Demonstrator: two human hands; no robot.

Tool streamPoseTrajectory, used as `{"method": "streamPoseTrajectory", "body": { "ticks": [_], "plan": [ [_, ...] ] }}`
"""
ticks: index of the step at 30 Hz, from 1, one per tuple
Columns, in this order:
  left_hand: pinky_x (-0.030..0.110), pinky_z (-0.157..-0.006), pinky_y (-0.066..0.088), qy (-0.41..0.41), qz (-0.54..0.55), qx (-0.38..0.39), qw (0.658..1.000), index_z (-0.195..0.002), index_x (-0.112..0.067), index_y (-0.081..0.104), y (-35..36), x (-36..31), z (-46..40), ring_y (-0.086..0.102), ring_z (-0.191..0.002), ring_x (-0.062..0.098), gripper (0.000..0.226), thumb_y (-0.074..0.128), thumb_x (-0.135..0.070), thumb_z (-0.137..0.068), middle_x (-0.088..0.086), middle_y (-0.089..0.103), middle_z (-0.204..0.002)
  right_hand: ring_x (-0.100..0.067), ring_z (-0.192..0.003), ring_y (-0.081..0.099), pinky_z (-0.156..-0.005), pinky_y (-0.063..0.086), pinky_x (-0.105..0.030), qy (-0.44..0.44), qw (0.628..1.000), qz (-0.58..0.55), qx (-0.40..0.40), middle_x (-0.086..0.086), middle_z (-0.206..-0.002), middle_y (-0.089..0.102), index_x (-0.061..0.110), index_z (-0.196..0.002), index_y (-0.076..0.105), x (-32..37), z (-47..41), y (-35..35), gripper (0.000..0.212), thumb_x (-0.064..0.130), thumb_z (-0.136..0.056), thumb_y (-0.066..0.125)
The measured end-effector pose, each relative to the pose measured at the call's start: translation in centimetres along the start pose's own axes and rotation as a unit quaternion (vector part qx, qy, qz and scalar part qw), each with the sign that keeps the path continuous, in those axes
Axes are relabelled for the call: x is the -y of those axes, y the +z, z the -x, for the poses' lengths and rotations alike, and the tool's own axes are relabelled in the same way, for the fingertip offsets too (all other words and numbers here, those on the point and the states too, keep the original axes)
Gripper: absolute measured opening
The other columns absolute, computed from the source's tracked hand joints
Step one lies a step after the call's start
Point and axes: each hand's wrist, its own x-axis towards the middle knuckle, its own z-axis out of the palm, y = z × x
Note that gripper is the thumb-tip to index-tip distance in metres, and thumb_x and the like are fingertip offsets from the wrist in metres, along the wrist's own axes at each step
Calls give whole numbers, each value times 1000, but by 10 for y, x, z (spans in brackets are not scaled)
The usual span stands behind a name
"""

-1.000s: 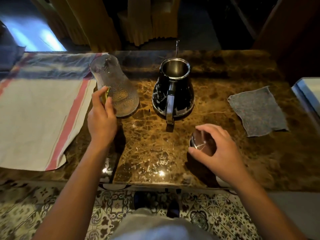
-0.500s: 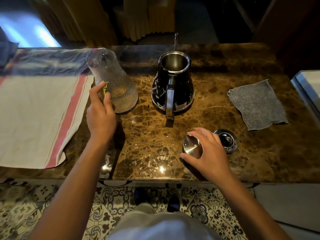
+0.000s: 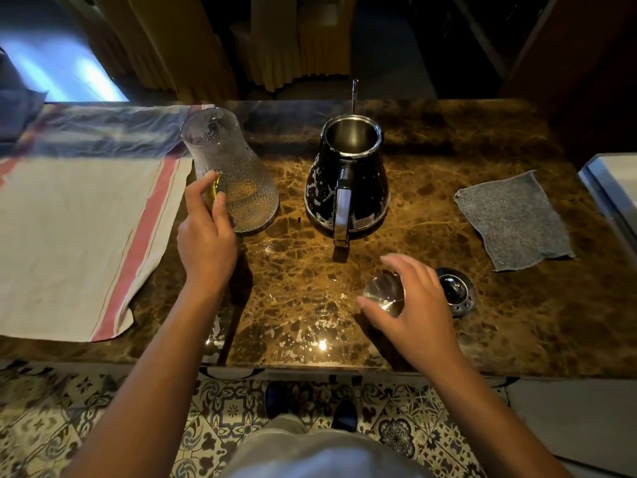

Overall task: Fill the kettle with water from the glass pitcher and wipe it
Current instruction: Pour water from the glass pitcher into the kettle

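On the worktop point(image 3: 431, 339), the kettle point(image 3: 348, 188) stands open and unfilled; left hand point(image 3: 206, 236) fingers close round the glass pitcher point(image 3: 234, 174) at 10 o'clock, right hand point(image 3: 417, 305) half-open over the steel lid point(image 3: 382, 294), grey cloth point(image 3: 513, 219) at 2 o'clock untouched.

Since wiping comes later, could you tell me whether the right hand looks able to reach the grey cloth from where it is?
Probably yes: the grey cloth lies flat on the right hand's side, with bare marble between.
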Motion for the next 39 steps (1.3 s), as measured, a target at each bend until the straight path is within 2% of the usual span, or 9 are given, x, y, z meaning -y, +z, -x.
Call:
{"method": "streamPoseTrajectory", "body": {
  "ticks": [4, 10, 15, 19, 24, 28, 31, 34, 39],
  "plan": [
    [49, -55, 53, -3, 3, 1, 1000, -146, -15, 43, 0, -1, 0, 63, -66, 29, 38, 40, -29, -111, 14, 64, -82, -6, -129, 50, -104, 43, -29, 3, 992, -117, -35, 15, -140, 52, 30, -142, 52, 25, -20, -17, 55, 51, -94, 69],
    [48, -55, 52, -8, 9, 0, 1000, -146, -15, 43, 0, -2, 1, 63, -65, 29, 38, 41, -28, -111, 14, 64, -82, -6, -124, 58, -101, 52, -34, -2, 981, -193, -35, 11, -135, 60, 29, -142, 53, 60, -62, -20, 49, 53, -100, 58],
    [48, -54, 51, -2, 9, 1, 1000, -145, -18, 42, -1, -1, 1, 61, -64, 27, 37, 41, -30, -111, 13, 62, -81, 13, -99, 60, -79, 45, -8, 34, 970, -240, -11, 20, -109, 65, 22, -140, 56, 75, -92, -6, 42, 46, -108, 45],
    [38, -51, 45, 5, 11, -4, 1000, -145, -17, 43, 0, 0, 1, 60, -63, 26, 36, 42, -28, -110, 13, 62, -80, -13, -93, 71, -86, 55, -34, 69, 956, -283, -21, 1, -95, 76, 22, -104, 68, 79, -104, 6, 39, 46, -110, 38],
    [22, -50, 33, 7, 2, -14, 1000, -145, -13, 46, 0, 0, 1, 55, -59, 22, 37, 44, -25, -110, 10, 58, -76, -14, -76, 67, -86, 54, -37, 63, 928, -367, 5, 1, -75, 70, 7, -99, 65, 74, -109, 13, 41, 37, -111, 40],
    [25, -51, 37, 7, 7, -10, 1000, -146, -15, 46, 0, 1, 0, 54, -59, 13, 37, 44, -27, -110, 3, 57, -75, -17, -62, 52, -65, 47, -33, 87, 897, -433, -17, -2, -66, 54, 14, -87, 57, 67, -106, 13, 35, 40, -104, 41],
    [26, -59, 49, -6, 41, -10, 999, -146, -18, 46, -1, 2, 2, 61, -70, 3, 38, 47, -28, -109, -6, 61, -85, -15, -53, 41, -53, 35, -33, 89, 888, -450, -30, -1, -60, 46, 18, -78, 54, 61, -107, 15, 34, 47, -95, 46],
    [42, -67, 58, -10, 45, -2, 999, -147, -24, 43, -2, 1, 2, 67, -77, 18, 41, 53, -29, -108, 6, 66, -93, -15, -50, 37, -50, 29, -33, 78, 889, -450, -35, -2, -58, 42, 15, -76, 51, 59, -109, 18, 39, 52, -86, 47],
    [41, -83, 59, -97, 113, 1, 989, -129, -19, 54, -5, -4, -10, 69, -89, 16, 33, 59, -38, -103, -2, 67, -96, -16, -50, 37, -49, 28, -34, 70, 893, -439, -68, -7, -59, 40, 11, -76, 51, 58, -112, 26, 44, 53, -88, 45]
  ]
}}
